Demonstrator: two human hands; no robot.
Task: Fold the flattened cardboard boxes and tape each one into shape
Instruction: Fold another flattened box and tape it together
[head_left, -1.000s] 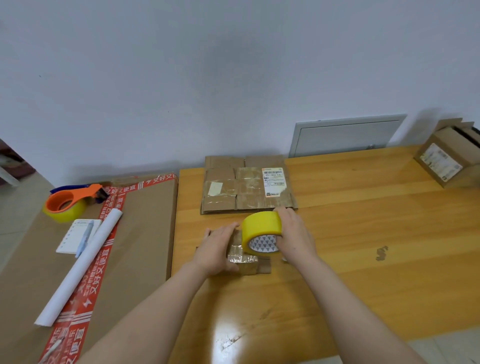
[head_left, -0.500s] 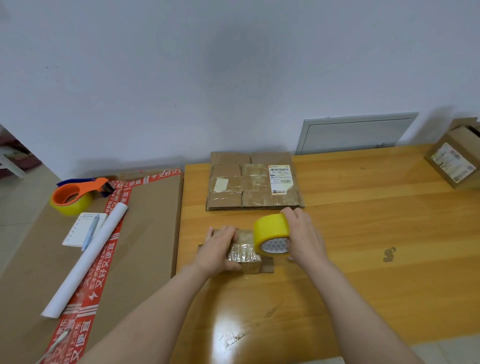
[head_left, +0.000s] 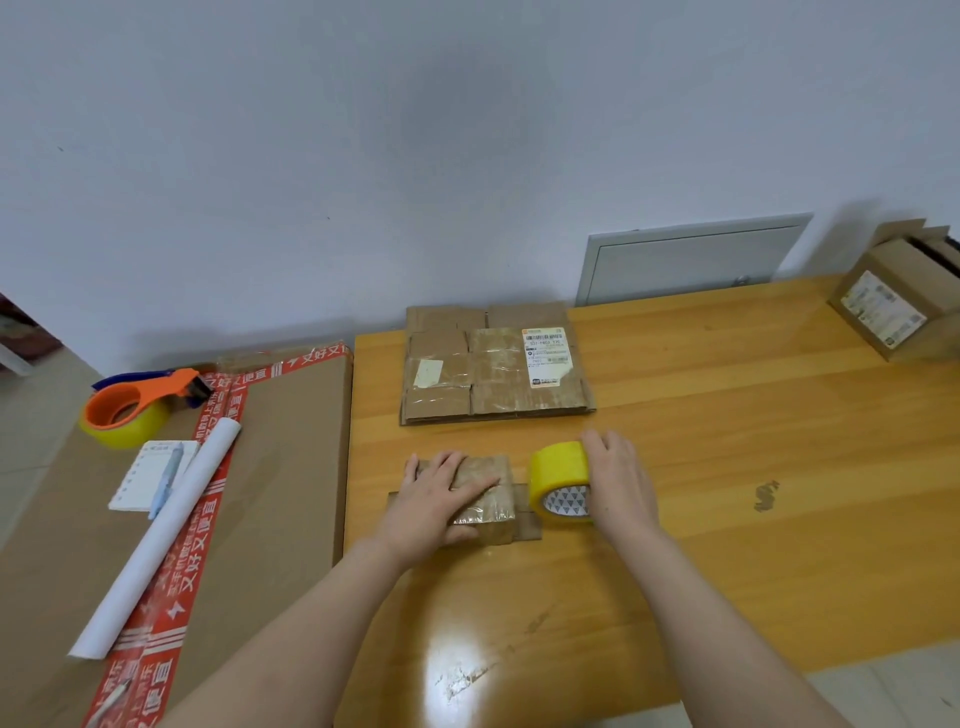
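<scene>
left hand (head_left: 441, 499) spread flat, pressing small brown taped cardboard box (head_left: 485, 496) | right hand (head_left: 618, 480) gripping yellow tape roll (head_left: 558, 480) just beside it | wooden counter (head_left: 727, 467)

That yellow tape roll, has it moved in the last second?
Yes. The yellow tape roll, held by the right hand, has slid rightward off the small box to its right side.

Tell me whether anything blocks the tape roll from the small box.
Nothing visible does. The yellow tape roll, held by the right hand, stands right beside the small box, which the left hand presses down.
</scene>
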